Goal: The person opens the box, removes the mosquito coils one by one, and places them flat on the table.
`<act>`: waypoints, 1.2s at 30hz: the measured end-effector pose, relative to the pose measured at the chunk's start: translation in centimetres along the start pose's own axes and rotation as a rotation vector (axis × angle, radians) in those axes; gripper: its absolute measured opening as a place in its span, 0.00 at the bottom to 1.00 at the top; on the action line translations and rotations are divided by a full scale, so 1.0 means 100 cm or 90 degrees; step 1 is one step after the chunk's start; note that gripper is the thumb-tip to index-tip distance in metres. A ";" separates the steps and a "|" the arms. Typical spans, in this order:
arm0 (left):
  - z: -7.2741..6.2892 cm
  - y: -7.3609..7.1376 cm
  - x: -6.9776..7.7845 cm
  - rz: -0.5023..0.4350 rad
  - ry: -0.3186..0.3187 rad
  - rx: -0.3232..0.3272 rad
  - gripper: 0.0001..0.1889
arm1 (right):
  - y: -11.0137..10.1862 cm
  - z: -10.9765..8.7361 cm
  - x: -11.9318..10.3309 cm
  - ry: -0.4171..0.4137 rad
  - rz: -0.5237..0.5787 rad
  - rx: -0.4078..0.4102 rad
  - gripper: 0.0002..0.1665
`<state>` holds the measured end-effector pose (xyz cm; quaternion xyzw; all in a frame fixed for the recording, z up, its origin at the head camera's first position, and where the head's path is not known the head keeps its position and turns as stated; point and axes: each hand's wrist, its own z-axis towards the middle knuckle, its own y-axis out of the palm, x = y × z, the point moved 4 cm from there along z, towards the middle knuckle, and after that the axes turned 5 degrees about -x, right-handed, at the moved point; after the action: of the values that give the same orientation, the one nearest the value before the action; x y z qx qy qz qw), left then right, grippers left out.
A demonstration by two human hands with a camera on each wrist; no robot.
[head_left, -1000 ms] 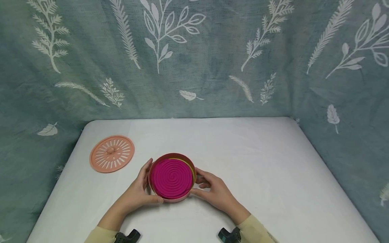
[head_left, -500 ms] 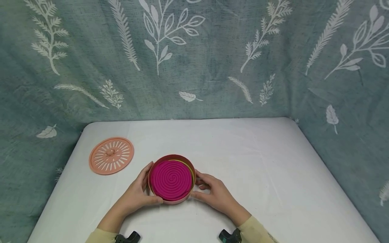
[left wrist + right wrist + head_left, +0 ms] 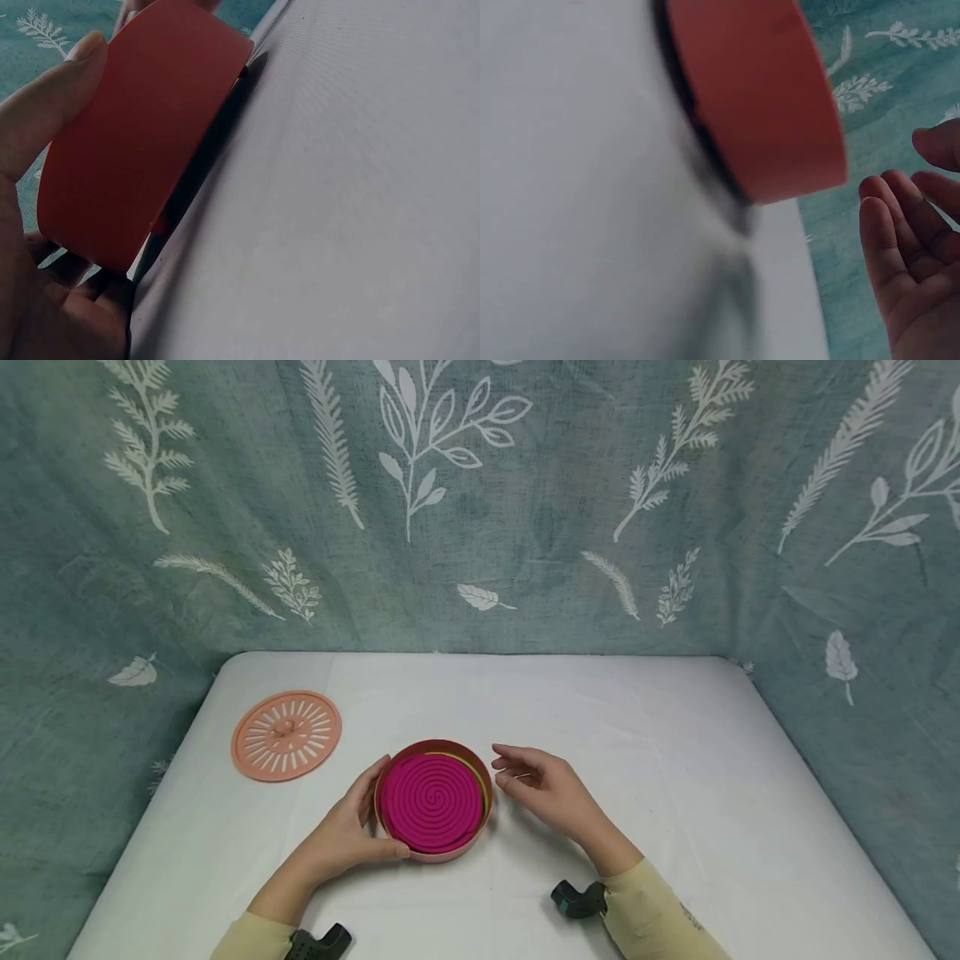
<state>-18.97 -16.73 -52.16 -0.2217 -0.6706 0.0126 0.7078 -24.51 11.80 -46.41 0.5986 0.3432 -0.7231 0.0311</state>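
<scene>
A round orange-pink box sits near the middle of the white table in the head view. A magenta spiral coil fills most of it, with a thin yellow-green edge showing at its right. My left hand grips the box's left side, thumb at the near wall and fingers round the far left. In the left wrist view the smooth wall shows against the thumb, with fingers partly beneath it. My right hand hovers just right of the box, apart from it, fingers loosely bent and holding nothing.
A round orange lid with radial slots and a small raised middle lies at the table's back left. Behind the white table hangs a green curtain with white leaf prints. Small dark cameras sit on both wrists.
My right hand has let go of the box's right side and moved slightly up and away to the right. The left hand keeps its hold. The view has shifted slightly.
</scene>
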 end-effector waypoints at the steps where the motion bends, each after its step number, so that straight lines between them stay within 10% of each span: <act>1: 0.000 0.000 0.000 0.000 0.000 -0.001 0.69 | 0.000 0.005 -0.004 -0.005 -0.009 -0.009 0.26; 16: 0.000 0.000 -0.003 -0.007 0.002 -0.011 0.67 | 0.027 0.040 -0.035 -0.039 -0.249 -0.149 0.29; 36: 0.000 0.000 -0.001 -0.004 -0.013 -0.003 0.67 | 0.023 0.038 -0.031 0.003 -0.065 -0.114 0.28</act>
<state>-18.98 -16.81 -52.23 -0.2211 -0.6784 0.0107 0.7005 -25.78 6.89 -44.52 0.5768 0.4366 -0.6888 0.0471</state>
